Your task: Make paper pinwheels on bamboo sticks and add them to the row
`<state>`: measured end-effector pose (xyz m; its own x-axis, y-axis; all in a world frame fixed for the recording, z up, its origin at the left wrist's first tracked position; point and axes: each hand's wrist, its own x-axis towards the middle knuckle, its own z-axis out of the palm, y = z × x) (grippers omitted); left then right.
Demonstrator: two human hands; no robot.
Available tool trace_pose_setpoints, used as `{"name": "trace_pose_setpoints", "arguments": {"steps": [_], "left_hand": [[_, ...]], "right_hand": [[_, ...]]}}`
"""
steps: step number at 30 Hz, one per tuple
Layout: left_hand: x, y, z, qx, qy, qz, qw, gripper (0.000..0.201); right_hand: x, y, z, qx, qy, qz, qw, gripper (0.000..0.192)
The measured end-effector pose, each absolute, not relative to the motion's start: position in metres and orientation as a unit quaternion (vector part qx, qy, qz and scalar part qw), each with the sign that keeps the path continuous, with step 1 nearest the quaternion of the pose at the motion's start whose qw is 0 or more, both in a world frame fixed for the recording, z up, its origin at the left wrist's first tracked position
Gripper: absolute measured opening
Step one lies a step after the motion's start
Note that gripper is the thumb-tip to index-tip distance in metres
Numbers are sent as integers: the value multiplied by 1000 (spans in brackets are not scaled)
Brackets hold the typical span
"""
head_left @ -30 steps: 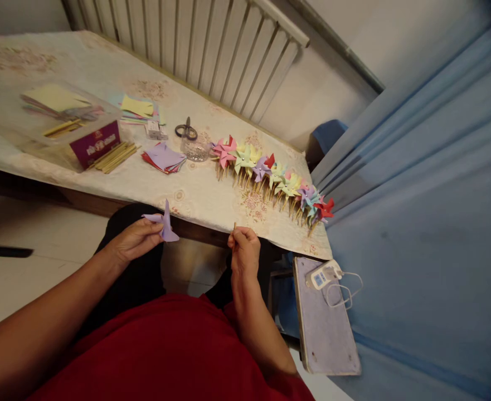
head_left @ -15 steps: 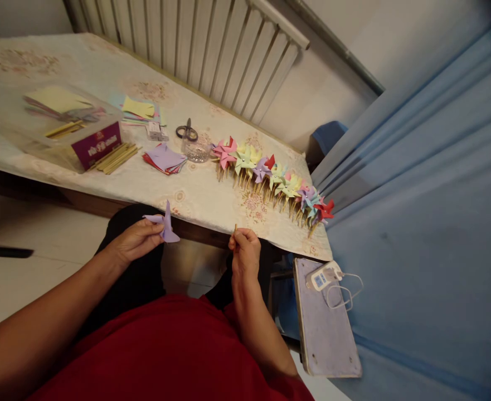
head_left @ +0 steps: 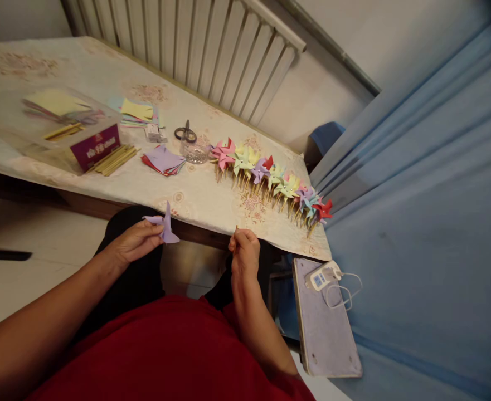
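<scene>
My left hand [head_left: 142, 239] pinches a purple paper pinwheel [head_left: 168, 229] above my lap, its folded blades standing out past the fingertips. To the right, my right hand [head_left: 245, 245] is closed around a thin wooden stick [head_left: 236, 227]; only its tip shows above the fingers. Both hands are just in front of the table's near edge, apart from each other. On the table lies a stack of cut paper squares [head_left: 164, 160], purple on top. Beside it stands a clear tub [head_left: 195, 154] of small shiny bits. A row of finished pinwheels [head_left: 258, 170] on sticks runs to the right.
A clear plastic box [head_left: 57, 133] with paper and sticks stands at left, near a bundle of sticks [head_left: 117, 160]. Scissors [head_left: 185, 133], a small box [head_left: 155, 133] and more paper [head_left: 137, 109] lie behind. A side stool [head_left: 329, 334] holds a plugged white device [head_left: 324, 277].
The view has shifted very slightly. Both hands keep the same position and grip.
</scene>
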<state>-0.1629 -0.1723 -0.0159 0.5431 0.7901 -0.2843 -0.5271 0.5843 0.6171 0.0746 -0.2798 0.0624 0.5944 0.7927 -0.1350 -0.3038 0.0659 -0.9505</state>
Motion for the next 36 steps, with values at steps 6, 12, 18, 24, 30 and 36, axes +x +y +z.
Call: {"name": "trace_pose_setpoints", "arguments": {"steps": [6,12,18,24,30,36], "left_hand": [[-162,-173,-14,241,280,389,844,21],[-161,-173,-15,233,301,391,838,18],[-164,-172,-19,225,292,387,845,21],[-165,-171,-21,230,277,391,847,19],[-164,-173,-16,234,297,393,838,25],[-165,-173,-16,229,291,392,842,21]], "right_hand": [[75,-278,63,-554,-201,395,705,17],[76,-278,60,-558,-191,393,705,16],[76,-279,57,-563,-194,386,704,20],[76,-280,56,-576,-195,378,697,20],[76,-280,54,-558,-199,387,707,21],[76,-281,54,-565,-191,379,708,20]]}}
